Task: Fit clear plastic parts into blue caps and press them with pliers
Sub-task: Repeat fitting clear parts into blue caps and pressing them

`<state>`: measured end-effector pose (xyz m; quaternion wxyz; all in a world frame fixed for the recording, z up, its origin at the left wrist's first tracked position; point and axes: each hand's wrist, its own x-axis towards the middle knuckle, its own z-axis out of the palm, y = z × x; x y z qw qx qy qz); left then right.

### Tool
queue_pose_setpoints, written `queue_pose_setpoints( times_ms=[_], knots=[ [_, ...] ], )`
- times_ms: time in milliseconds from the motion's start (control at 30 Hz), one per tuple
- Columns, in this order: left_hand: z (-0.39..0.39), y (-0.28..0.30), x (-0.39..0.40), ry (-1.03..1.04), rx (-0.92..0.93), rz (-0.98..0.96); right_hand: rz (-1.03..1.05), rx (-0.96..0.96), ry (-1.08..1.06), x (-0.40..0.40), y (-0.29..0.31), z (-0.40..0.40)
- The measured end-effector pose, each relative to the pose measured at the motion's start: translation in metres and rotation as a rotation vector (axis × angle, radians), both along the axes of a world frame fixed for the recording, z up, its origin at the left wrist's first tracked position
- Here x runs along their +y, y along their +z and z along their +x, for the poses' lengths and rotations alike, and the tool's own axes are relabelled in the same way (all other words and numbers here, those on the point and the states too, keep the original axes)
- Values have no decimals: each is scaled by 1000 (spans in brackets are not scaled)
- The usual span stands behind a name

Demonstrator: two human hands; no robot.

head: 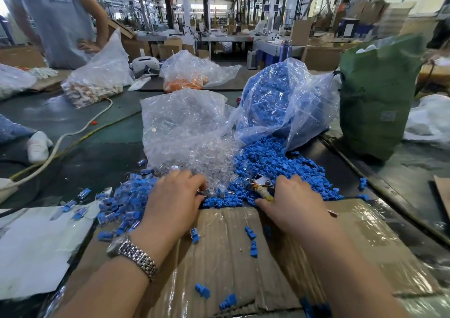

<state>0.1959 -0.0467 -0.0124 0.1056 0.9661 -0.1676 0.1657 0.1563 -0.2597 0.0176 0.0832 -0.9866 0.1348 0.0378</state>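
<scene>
My left hand (174, 199), a metal watch on its wrist, reaches into the heap of clear plastic parts (209, 161) with fingers curled at the pile's near edge; what the fingertips pinch is hidden. My right hand (293, 202) grips the pliers (261, 187), whose metal head and yellow handle stick out to the left over the blue caps (280, 169). Both piles spill from open plastic bags. Finished blue pieces with clear inserts (126, 200) lie heaped to the left of my left hand.
A flattened cardboard sheet (226, 256) with stray blue caps lies under my forearms. White paper (34, 244) sits at the left, a green sack (375, 93) at the right. Cables (73, 132) cross the dark table. Another person (56, 18) stands far left behind more bags.
</scene>
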Motion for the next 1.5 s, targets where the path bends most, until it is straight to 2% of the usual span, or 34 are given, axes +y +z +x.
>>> queue_pose_setpoints(
  times_ms=[267, 400, 500, 600, 700, 867, 1067, 1167, 1267, 1400, 1500],
  knots=[
    [-3, 1, -2, -8, -24, -60, -8, 6, 11, -1, 0, -2],
    [-3, -1, -1, -27, 16, -49, 0, -80, 43, 1, 4, -4],
    [-3, -2, -2, -46, 49, -70, 142, -155, 180, 3, 12, -6],
    [-4, -1, -3, -92, 132, -148, 296, 38, 316, 7, 15, -13],
    [-5, 3, 1, -104, 181, -207, 203, 109, 401, 9, 14, -16],
    [-5, 5, 4, -81, 215, -79, 159, 66, 438, 10, 14, -15],
    [-9, 6, -1, -136, 273, -180, 200, -74, 387, 6, 13, -11],
    [-8, 9, 0, -157, 302, -303, 332, -155, 347, 6, 13, -9],
    [-9, 16, 0, -190, 378, -539, 540, -290, 289, 6, 13, -7],
    [-14, 24, 1, -203, 582, -905, 831, -417, 248, 5, 17, -8],
    [-16, 27, 4, -230, 703, -1069, 895, -449, 269, 6, 21, -10]
  ],
)
